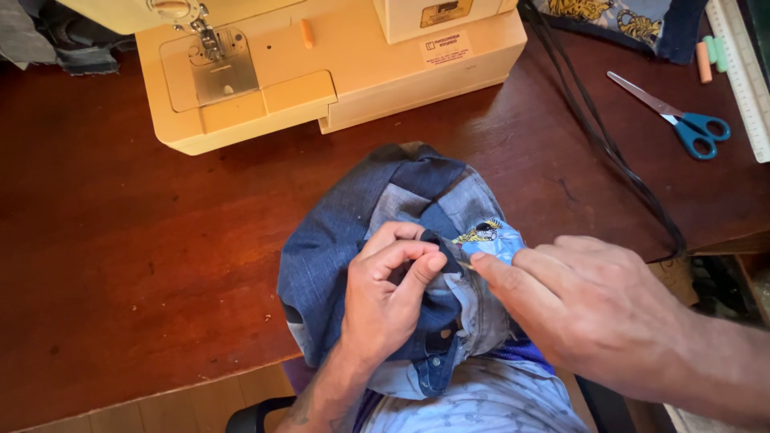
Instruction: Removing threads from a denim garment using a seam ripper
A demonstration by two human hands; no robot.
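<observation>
Dark red-brown wood table (120, 240) fills your view, with a cream sewing machine (321, 72) at the back carrying a small pale rectangular label (446, 48) on its base and a darker one above. Your patchwork denim piece (377, 208) lies at the near edge, its long axis running from you toward the machine, mixed dark and pale blue panels with a yellow print patch (481, 232). Your left hand (389, 301) pinches a dark fold; your right hand (593, 309) grips a thin pin-like tool (464, 264) against the cloth.
</observation>
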